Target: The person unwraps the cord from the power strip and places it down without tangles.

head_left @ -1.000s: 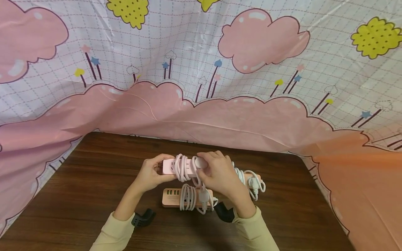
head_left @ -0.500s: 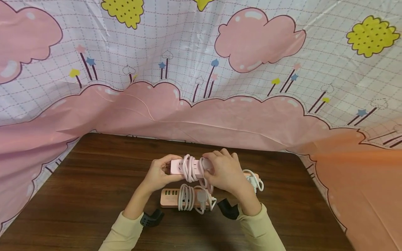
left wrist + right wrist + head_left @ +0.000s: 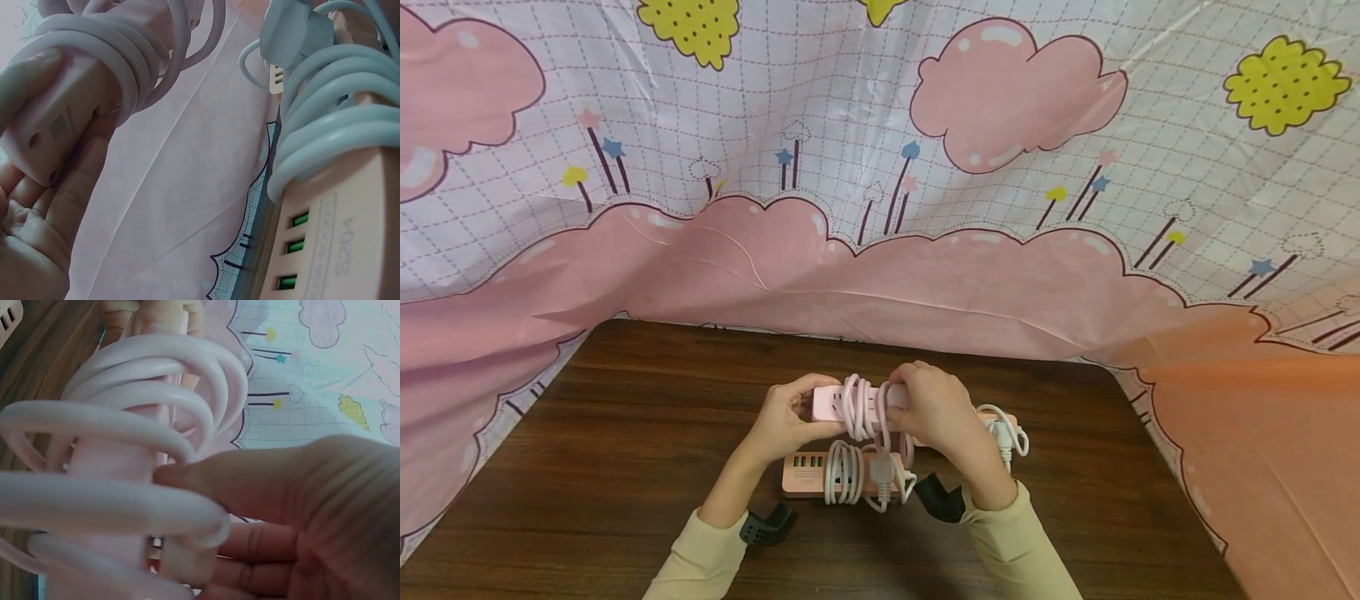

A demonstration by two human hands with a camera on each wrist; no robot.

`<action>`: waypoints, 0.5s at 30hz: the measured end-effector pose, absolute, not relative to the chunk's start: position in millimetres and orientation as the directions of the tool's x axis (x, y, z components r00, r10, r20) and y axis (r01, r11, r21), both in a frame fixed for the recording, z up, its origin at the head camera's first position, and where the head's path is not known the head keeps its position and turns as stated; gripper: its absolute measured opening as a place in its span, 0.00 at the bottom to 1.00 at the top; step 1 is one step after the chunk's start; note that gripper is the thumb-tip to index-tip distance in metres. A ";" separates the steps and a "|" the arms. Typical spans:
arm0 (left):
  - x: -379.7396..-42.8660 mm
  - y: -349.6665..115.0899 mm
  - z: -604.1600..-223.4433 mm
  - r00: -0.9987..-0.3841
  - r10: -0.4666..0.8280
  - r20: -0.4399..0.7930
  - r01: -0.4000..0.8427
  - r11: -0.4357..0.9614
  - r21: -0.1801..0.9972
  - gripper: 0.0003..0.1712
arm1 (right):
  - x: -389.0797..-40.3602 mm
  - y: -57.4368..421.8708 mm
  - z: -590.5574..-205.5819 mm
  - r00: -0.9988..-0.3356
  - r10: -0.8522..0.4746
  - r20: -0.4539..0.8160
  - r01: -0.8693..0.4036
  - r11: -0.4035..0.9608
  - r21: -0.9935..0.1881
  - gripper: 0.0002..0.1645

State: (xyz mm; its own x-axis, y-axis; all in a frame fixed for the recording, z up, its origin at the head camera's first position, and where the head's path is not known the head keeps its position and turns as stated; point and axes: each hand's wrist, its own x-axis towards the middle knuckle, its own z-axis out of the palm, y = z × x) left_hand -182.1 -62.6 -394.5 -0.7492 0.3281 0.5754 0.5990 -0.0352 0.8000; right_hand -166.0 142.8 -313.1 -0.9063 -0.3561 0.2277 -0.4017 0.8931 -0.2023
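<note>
Both hands hold up a pink power strip [image 3: 828, 403] wrapped in its own pale pink cord [image 3: 859, 408]. At its left end, my left hand [image 3: 786, 421] pinches it between thumb and fingers; the left wrist view shows the screw-holed underside of the strip [image 3: 69, 119]. My right hand [image 3: 936, 408] grips the right end, thumb and fingers around the plug and cord loops. In the right wrist view the cord loops [image 3: 125, 434] stand loose around the strip. Just below, a peach power strip [image 3: 807, 477] with green USB ports and a wound white cord lies on the table.
A second peach power strip [image 3: 992, 421] with a white plug and cord lies behind the right forearm, partly hidden. The dark wooden table [image 3: 647, 417] meets a hanging pink cloud-patterned curtain [image 3: 925, 308] along its back. Black wrist mounts [image 3: 767, 525] sit under both forearms.
Both hands have carried the pink power strip to the right, and lately slightly down toward the peach strip. The grip at each end stays. The head view has shifted a little.
</note>
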 end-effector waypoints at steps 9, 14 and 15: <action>-181.9 -68.0 -395.5 -0.763 0.320 0.562 0.589 -0.016 0.808 0.25 | -170.3 144.2 -326.0 -0.790 -0.477 0.384 -0.528 0.849 -0.030 0.16; -181.3 -70.0 -395.0 -0.763 0.324 0.560 0.587 -0.016 0.809 0.25 | -172.5 143.6 -331.5 -0.738 -0.514 0.438 -0.565 0.825 0.016 0.15; -181.3 -70.2 -395.1 -0.764 0.324 0.558 0.585 -0.015 0.811 0.25 | -172.7 143.2 -332.4 -0.734 -0.517 0.441 -0.567 0.824 0.021 0.15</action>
State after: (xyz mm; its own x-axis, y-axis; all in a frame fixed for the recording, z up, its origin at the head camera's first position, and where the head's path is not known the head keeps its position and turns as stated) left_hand -181.3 -70.2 -395.1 -0.7642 0.3241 0.5577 0.5854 -0.0145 0.8106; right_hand -172.7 143.2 -332.4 -0.7341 -0.5165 0.4407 -0.5668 0.8236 0.0211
